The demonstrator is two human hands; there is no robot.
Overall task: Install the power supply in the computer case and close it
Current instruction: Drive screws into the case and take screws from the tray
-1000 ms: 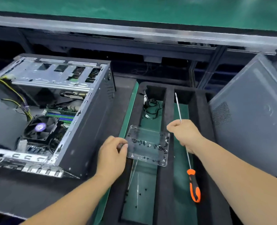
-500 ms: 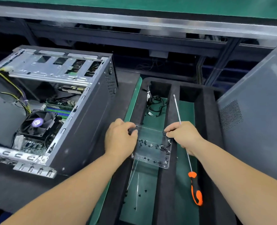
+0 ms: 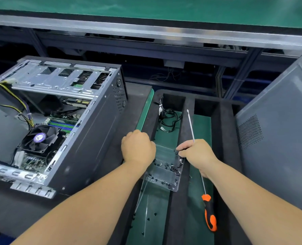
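The open computer case [image 3: 93, 138] lies on its side at the left, with its fan [image 3: 39, 137] and motherboard showing. A dark power supply [image 3: 3, 101] with yellow and purple cables sits at its left edge, partly cut off. A clear plastic screw box [image 3: 166, 175] holding several small black screws rests across a foam tray compartment. My left hand [image 3: 138, 147] grips the box's far left edge. My right hand [image 3: 198, 154] is curled round the shaft of a long orange-handled screwdriver [image 3: 209, 213], its fingertips at the box's far right corner.
The grey side panel [image 3: 279, 138] leans upright at the right. The black foam tray [image 3: 224, 138] has green-floored compartments; one holds a black cable bundle [image 3: 169, 119], and loose screws [image 3: 147, 218] lie on its floor. A metal conveyor rail [image 3: 146, 30] runs along the back.
My left hand slid from the box's near left corner up to its far left edge. My right hand came down onto the box's far right corner, still carrying the screwdriver.
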